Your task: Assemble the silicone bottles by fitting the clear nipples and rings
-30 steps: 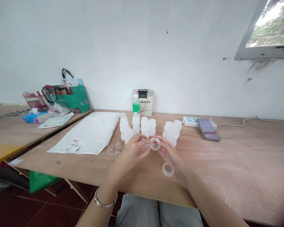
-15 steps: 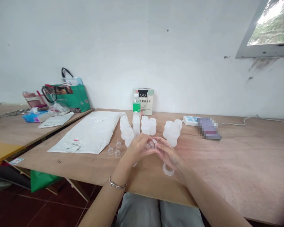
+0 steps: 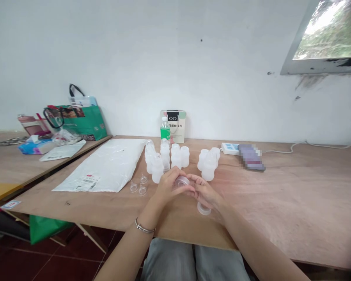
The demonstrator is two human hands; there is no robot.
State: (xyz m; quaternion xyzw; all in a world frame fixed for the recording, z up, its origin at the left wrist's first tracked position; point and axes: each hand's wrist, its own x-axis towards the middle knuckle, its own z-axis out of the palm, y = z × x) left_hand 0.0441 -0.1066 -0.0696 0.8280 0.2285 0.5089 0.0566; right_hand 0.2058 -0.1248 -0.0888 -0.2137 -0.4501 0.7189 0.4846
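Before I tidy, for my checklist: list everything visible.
Held ring: 1, translucent, centre
Loose ring: 1, translucent, main table
Teats: 3, clear, left
Bottles: several, frosted white, centre
Drink bottle: 1, green-labelled, back
Paper bag: 1, cream, back
Mailer: 1, white, left
Power strip: 1, white, right
Phone: 1, purple, right
Tote: 1, green, side table
Tissue pack: 1, blue, left
Pouch: 1, white, left
Window: 1, grey, upper right
Bracelet: 1, silver, left wrist
Left hand, right hand: 1 each, bare, centre
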